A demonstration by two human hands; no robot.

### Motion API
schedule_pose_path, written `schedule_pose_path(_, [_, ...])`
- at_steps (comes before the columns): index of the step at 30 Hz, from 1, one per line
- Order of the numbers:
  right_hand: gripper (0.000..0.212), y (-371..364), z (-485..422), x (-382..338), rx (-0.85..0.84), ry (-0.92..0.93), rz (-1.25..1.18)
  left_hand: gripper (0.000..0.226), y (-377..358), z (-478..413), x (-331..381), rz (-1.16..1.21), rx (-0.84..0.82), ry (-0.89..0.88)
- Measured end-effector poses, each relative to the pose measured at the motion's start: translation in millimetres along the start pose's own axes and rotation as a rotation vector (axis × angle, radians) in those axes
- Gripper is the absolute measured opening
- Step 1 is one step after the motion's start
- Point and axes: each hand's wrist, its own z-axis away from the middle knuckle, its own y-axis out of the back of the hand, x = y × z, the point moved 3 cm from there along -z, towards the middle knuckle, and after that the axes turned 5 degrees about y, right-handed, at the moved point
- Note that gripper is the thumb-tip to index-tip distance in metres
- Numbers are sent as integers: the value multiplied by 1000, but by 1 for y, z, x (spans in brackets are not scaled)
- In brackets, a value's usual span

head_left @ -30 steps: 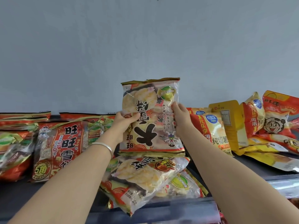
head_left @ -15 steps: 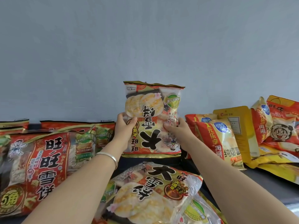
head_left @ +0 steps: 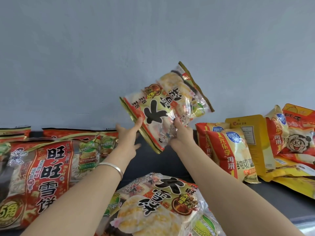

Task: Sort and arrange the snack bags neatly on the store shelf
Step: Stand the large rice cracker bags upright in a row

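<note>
Right now your right hand (head_left: 180,133) grips the lower edge of the clear, red-and-gold plastic bag of rice crackers (head_left: 167,106), held above the dark shelf (head_left: 162,160) with its long axis slanting up-right, while your left hand (head_left: 127,135) only touches its lower-left corner with straight fingers.

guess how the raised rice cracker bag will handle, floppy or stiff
Probably fairly stiff: the rice cracker bag looks flat while tilted, gripped at one edge by the right hand. Likely light, held aloft mostly one-handed. Glossy film may slip; crackers inside look breakable.
</note>
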Motion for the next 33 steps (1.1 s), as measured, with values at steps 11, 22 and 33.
schedule_pose_path(11, [67,-2,42,-41,18,486,1086,31,14,32,62,-466,102,-405])
schedule_pose_path(22, [59,24,26,-58,-364,496,1307,42,-19,32,68,-1380,-84,-689])
schedule_pose_path(33, [42,72,-24,1,-181,39,771,93,24,-2,-17,-996,-49,-249])
